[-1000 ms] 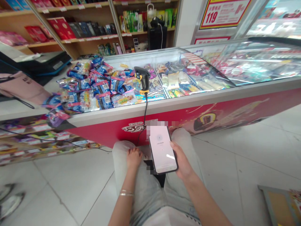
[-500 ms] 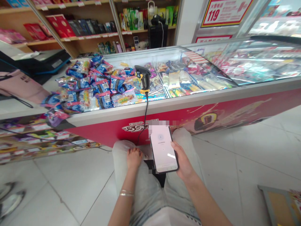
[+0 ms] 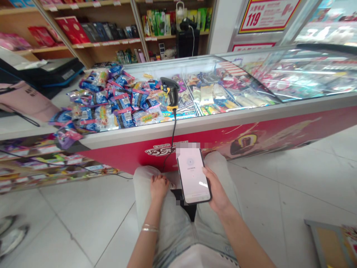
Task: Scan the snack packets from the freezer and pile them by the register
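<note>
A smartphone (image 3: pixel 193 178) with a pale, mostly blank screen is held upright over my lap. My right hand (image 3: pixel 216 190) grips its right edge, with the thumb on the front and the other fingers hidden behind it. On my left thigh rests my left hand (image 3: pixel 160 186), palm down, its fingers draped loosely over the jeans (image 3: pixel 178 227) and holding nothing. That wrist wears a silver bracelet (image 3: pixel 150 227). Beyond the phone, a black and yellow barcode scanner (image 3: pixel 172 93) lies on the glass top of a freezer (image 3: pixel 223 119), its cable hanging down the front.
Packaged snacks in blue and clear wrappers (image 3: pixel 119 100) are heaped on the left of the freezer top. Beside them stands a pink bag (image 3: pixel 28 100). Stocked shelves (image 3: pixel 106 42) line the back. A grey-edged stand (image 3: pixel 329 242) is on the floor at the right.
</note>
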`<state>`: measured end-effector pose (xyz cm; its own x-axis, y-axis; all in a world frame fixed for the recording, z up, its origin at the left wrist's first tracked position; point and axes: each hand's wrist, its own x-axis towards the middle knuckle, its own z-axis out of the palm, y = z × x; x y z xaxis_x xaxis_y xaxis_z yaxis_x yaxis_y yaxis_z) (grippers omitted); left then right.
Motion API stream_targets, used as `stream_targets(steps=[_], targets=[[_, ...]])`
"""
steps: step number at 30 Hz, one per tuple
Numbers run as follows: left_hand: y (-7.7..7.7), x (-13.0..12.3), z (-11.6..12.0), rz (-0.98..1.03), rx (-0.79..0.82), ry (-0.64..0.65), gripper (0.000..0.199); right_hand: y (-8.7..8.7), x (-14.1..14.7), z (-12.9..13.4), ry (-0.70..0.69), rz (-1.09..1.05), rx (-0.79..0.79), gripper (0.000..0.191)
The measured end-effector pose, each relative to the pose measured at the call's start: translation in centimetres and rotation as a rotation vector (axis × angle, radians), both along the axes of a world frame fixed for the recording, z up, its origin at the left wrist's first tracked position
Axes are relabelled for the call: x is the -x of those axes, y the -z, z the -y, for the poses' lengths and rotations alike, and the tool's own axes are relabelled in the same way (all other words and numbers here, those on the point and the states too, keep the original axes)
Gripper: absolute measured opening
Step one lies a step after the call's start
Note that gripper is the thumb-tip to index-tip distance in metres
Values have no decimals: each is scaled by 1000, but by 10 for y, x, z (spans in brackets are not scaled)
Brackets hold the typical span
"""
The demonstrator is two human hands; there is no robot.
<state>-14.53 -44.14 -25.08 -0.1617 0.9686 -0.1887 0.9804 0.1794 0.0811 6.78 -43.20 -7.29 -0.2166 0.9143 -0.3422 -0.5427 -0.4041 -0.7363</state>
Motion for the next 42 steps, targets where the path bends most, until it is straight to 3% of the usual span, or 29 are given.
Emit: stream_targets(steps=[42], targets=[[-4, -1, -1, 14, 30, -6, 34, -1, -2, -1, 26, -12, 12, 37]])
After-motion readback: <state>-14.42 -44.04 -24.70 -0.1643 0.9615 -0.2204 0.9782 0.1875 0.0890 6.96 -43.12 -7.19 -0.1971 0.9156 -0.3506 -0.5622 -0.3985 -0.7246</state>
